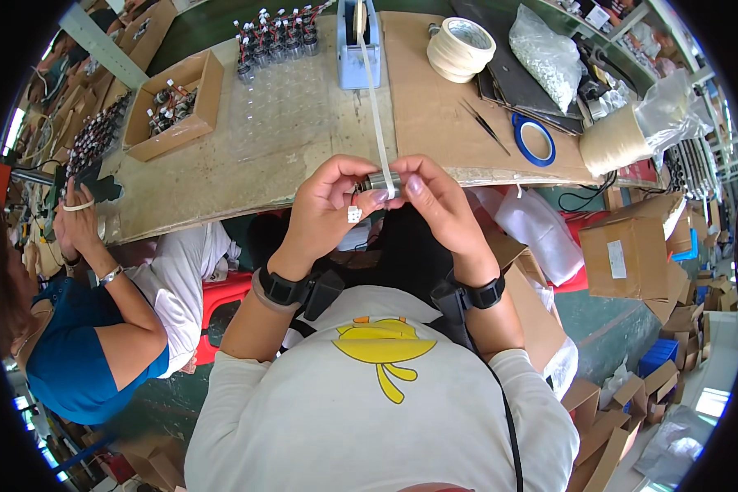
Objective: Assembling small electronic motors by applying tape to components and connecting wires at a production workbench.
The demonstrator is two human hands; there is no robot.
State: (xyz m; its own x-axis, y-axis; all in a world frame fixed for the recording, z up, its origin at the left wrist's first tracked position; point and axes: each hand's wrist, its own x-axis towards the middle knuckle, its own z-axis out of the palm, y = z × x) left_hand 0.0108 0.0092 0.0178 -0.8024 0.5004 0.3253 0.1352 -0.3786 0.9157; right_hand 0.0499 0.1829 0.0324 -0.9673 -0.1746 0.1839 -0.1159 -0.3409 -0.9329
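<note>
Between my two hands, just off the table's near edge, is a small silver cylindrical motor (377,183). My left hand (330,197) grips its left end, with thumb and fingers pinched round it. A white plug connector (354,214) hangs under the left thumb. My right hand (439,201) closes on the right end, thumb on the near side. A strip of pale tape (375,107) runs taut from the blue tape dispenser (358,61) down to the motor and lies across its body. The fingers hide part of the motor.
Motors with wires (277,41) stand in a clear plastic tray (279,111); others lie in a cardboard box (176,107). Rightward are tape rolls (459,51), tweezers (485,127), a blue tape ring (535,139) and a string spool (615,141). A co-worker (98,328) sits at left.
</note>
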